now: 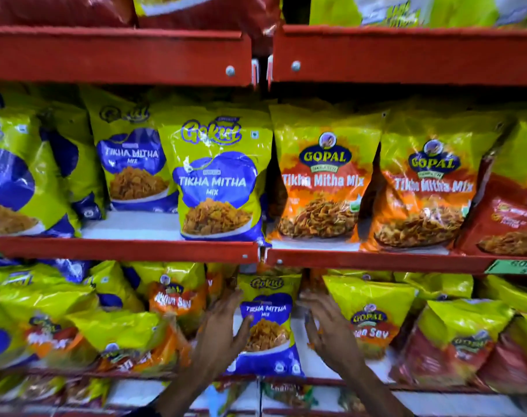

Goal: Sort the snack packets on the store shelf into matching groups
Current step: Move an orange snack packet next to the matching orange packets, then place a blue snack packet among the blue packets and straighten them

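Observation:
A small green-and-blue Gokul Tikha Mitha packet (pixel 266 323) stands upright on the lower shelf, between my two hands. My left hand (pixel 223 329) presses its left edge, thumb across the front. My right hand (pixel 324 323) lies flat against its right edge with the fingers spread. On the middle shelf stand bigger Gokul Tikha Mitha packets (pixel 217 179) on the left and orange Gopal Tikha Mitha Mix packets (pixel 325 176) on the right.
Red metal shelves (pixel 120 248) run across the view. On the lower shelf, Gopal sev packets (pixel 370 317) lean to the right of my hands and mixed green and orange packets (pixel 75 326) crowd the left. A red Gopal packet (pixel 509 212) stands at the middle shelf's far right.

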### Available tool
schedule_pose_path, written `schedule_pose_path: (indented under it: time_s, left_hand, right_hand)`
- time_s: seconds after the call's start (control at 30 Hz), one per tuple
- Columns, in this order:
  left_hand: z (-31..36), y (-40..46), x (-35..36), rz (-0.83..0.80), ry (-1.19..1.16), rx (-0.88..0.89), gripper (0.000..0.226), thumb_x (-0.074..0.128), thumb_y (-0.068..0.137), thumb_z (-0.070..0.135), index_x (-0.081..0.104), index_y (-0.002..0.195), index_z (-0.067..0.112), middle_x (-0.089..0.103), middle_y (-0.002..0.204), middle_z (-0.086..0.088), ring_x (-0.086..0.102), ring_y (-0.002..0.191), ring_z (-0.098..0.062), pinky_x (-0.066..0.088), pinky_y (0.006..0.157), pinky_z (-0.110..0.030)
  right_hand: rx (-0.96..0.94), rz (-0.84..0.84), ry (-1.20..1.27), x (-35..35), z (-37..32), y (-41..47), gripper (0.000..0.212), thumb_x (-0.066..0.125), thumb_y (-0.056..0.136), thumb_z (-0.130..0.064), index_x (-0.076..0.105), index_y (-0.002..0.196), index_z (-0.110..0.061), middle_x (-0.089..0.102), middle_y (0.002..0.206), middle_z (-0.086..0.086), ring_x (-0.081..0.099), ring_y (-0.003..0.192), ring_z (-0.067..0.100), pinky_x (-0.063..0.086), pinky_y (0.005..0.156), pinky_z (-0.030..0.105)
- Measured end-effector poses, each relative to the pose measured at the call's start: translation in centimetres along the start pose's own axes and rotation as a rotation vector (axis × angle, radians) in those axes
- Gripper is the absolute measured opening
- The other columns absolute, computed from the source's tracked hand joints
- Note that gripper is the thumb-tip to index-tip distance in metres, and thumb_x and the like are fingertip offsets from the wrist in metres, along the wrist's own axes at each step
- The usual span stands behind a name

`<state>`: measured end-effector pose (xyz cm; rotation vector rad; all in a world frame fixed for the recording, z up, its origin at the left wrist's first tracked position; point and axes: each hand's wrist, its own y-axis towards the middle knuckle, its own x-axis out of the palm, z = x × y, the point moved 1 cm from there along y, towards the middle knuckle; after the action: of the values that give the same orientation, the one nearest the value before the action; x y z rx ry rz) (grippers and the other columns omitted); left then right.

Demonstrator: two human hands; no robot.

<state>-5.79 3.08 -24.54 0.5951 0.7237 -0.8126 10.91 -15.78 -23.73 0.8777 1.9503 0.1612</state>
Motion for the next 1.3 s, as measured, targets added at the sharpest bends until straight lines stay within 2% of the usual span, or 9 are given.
schedule_pose_path:
  time_s: [0.1, 0.2, 0.3, 0.4, 0.53, 0.67, 0.83, 1.07, 1.3]
  left_hand:
    - [-0.9, 1.0, 1.5, -0.048, -0.084, -0.273, 0.074, 0.053, 0.082, 0.055, 0.048, 0.140, 0.011, 0.069, 0.125, -0.010, 0.066, 0.112, -0.026, 0.049, 0.085, -0.031]
    - [-2.0, 1.8, 3.9, -0.224, -0.309, -0.674, 0.037, 0.068, 0.082, 0.044, 0.061, 0.103, 0.014, 0.064, 0.093, -0.004, 0.066, 0.101, -0.029, 0.045, 0.070, -0.028]
    - [-7.2, 2.7, 8.5, -0.336, -0.413, -0.722, 0.072, 0.082, 0.051, 0.065, 0.065, 0.082, 0.002, 0.069, 0.076, -0.003, 0.071, 0.082, -0.026, 0.051, 0.063, -0.026]
    - [-8.7, 2.3, 9.9, -0.356, -0.572, -0.669, 0.043, 0.092, 0.047, 0.040, 0.073, 0.070, 0.009, 0.070, 0.056, 0.004, 0.063, 0.056, -0.011, 0.054, 0.064, -0.029]
    - [-5.8, 0.4, 6.6, -0.160, -0.734, -0.618, 0.058, 0.096, 0.032, 0.024, 0.067, 0.081, 0.017, 0.076, 0.088, -0.016, 0.064, 0.079, -0.019, 0.058, 0.074, -0.048]
    - [-4.1, -3.2, 4.5, -0.095, -0.745, -0.552, 0.070, 0.094, 0.030, 0.022, 0.064, 0.093, 0.020, 0.079, 0.090, 0.008, 0.072, 0.087, -0.006, 0.058, 0.073, -0.034]
    - [-1.8, -6.5, 1.5, 0.030, -0.779, -0.454, 0.075, 0.093, 0.045, -0.008, 0.063, 0.104, 0.026, 0.080, 0.098, 0.014, 0.075, 0.088, -0.007, 0.063, 0.075, -0.036]
    - [2.7, -6.3, -9.4, 0.254, -0.801, -0.204, 0.073, 0.094, 0.045, 0.024, 0.064, 0.111, 0.025, 0.079, 0.108, 0.005, 0.075, 0.100, -0.014, 0.060, 0.082, -0.028]
    - [3.8, -4.1, -21.3, 0.408, -0.721, -0.032, 0.057, 0.093, 0.053, 0.010, 0.069, 0.104, 0.018, 0.080, 0.104, 0.006, 0.074, 0.093, -0.008, 0.060, 0.080, -0.027]
  right_hand:
    - [0.319, -0.260, 0.026, 4.2, 1.5, 0.1, 0.038, 0.047, 0.087, -0.043, 0.060, 0.119, -0.027, 0.071, 0.115, 0.003, 0.065, 0.110, 0.026, 0.050, 0.096, 0.040]
    - [0.675, -0.306, 0.344, 7.0, 2.1, 0.8, 0.054, 0.065, 0.080, -0.049, 0.058, 0.122, -0.015, 0.066, 0.122, 0.006, 0.061, 0.117, 0.022, 0.046, 0.100, 0.033]
    - [0.924, -0.460, 0.633, 9.5, 3.5, 0.2, 0.067, 0.083, 0.060, -0.064, 0.067, 0.109, -0.021, 0.069, 0.107, -0.003, 0.063, 0.107, 0.019, 0.047, 0.095, 0.037]
    - [0.842, -0.423, 0.676, 11.6, 6.0, -1.6, 0.077, 0.087, 0.037, -0.071, 0.078, 0.092, -0.017, 0.079, 0.087, -0.002, 0.069, 0.081, 0.015, 0.053, 0.082, 0.045]
    - [0.868, -0.261, 0.752, 9.1, 3.6, -1.8, 0.089, 0.100, 0.030, -0.042, 0.070, 0.103, -0.002, 0.079, 0.095, 0.009, 0.070, 0.083, 0.021, 0.058, 0.074, 0.038]
    - [0.804, -0.233, 0.770, 7.0, 1.2, -3.4, 0.074, 0.095, 0.042, 0.004, 0.066, 0.108, -0.013, 0.080, 0.098, -0.007, 0.072, 0.092, 0.008, 0.059, 0.075, 0.027]
    - [0.718, -0.180, 0.766, 4.2, -2.6, -4.1, 0.074, 0.096, 0.040, 0.005, 0.066, 0.106, -0.012, 0.081, 0.094, -0.008, 0.074, 0.091, 0.012, 0.058, 0.070, 0.022]
    - [0.427, -0.085, 0.783, -1.8, -11.6, 1.6, 0.064, 0.095, 0.045, -0.008, 0.070, 0.102, -0.021, 0.079, 0.100, -0.012, 0.073, 0.096, 0.008, 0.056, 0.076, 0.017]
    - [0.149, 0.009, 0.833, -3.5, -20.8, 9.4, 0.054, 0.092, 0.053, 0.004, 0.072, 0.102, -0.005, 0.080, 0.101, 0.007, 0.074, 0.091, 0.018, 0.060, 0.078, 0.031]
